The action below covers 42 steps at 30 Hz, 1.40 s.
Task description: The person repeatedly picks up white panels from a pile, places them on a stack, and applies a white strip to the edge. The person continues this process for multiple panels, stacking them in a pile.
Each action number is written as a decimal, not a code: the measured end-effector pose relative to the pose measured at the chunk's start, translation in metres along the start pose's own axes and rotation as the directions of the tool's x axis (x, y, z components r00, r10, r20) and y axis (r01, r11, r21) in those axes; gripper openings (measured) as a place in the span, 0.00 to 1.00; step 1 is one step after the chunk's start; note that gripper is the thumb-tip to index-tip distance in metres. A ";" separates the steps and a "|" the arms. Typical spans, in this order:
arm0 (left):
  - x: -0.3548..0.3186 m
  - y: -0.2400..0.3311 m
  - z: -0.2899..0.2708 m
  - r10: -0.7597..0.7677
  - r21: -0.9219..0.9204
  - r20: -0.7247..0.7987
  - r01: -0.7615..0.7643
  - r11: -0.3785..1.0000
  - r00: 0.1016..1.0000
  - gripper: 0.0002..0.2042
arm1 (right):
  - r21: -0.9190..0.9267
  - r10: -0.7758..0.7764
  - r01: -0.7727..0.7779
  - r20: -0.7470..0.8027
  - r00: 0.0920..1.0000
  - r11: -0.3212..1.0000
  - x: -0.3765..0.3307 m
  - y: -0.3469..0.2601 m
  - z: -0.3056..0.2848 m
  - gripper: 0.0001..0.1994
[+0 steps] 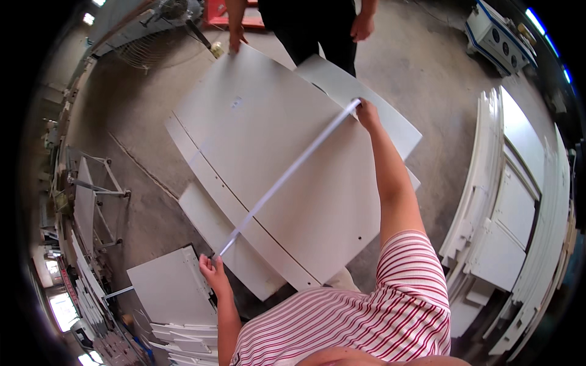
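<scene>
A long, narrow white strip is stretched slantwise over a large white panel. My left hand pinches its near left end, just off the panel's edge. Its far right end is in my right hand, closed around it beside the panel's right edge. The panel has a dark groove along its left side and small dark holes near its near edge. Other white boards stick out from under it at the left and at the far right. What carries the boards is mostly hidden.
Across the panel stands a person in dark trousers, one hand at its far corner. Stacked white boards lie at the right and lower left. A fan, a metal-framed cart and a white-and-blue machine stand around.
</scene>
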State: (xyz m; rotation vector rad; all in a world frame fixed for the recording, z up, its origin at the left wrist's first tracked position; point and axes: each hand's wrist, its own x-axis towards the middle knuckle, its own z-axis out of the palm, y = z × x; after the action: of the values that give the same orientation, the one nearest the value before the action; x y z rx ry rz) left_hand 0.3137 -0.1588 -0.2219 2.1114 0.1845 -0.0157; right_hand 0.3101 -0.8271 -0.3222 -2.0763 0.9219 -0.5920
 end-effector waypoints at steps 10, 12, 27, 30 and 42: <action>-0.059 -0.129 0.009 -0.284 0.521 0.248 0.120 0.845 0.926 0.31 | -0.277 -0.085 0.039 -0.153 0.985 0.960 -0.165 -0.004 -0.088 0.30; -0.058 -0.155 0.002 -0.188 0.615 -0.011 0.155 0.773 0.982 0.31 | -0.407 -0.111 0.088 -0.033 0.993 0.909 -0.210 -0.009 -0.081 0.32; -0.093 -0.176 -0.019 -0.567 0.194 0.330 0.533 0.823 0.755 0.18 | -0.620 -0.056 0.406 0.503 0.862 0.672 -0.433 -0.062 -0.038 0.36; -0.120 -0.173 -0.013 -0.507 0.152 0.387 0.490 0.859 0.770 0.18 | -0.629 -0.051 0.384 0.479 0.876 0.676 -0.459 -0.054 -0.037 0.38; -0.183 -0.214 0.014 -0.412 -0.070 0.618 0.569 0.819 0.670 0.14 | -0.685 0.131 0.268 0.470 0.873 0.677 -0.495 -0.041 -0.047 0.44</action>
State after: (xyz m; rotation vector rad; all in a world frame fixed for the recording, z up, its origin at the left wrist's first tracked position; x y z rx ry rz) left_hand 0.1045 -0.0847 -0.3956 1.6384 0.3676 -0.9171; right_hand -0.0154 -0.4494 -0.3103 -2.8012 0.8420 0.3792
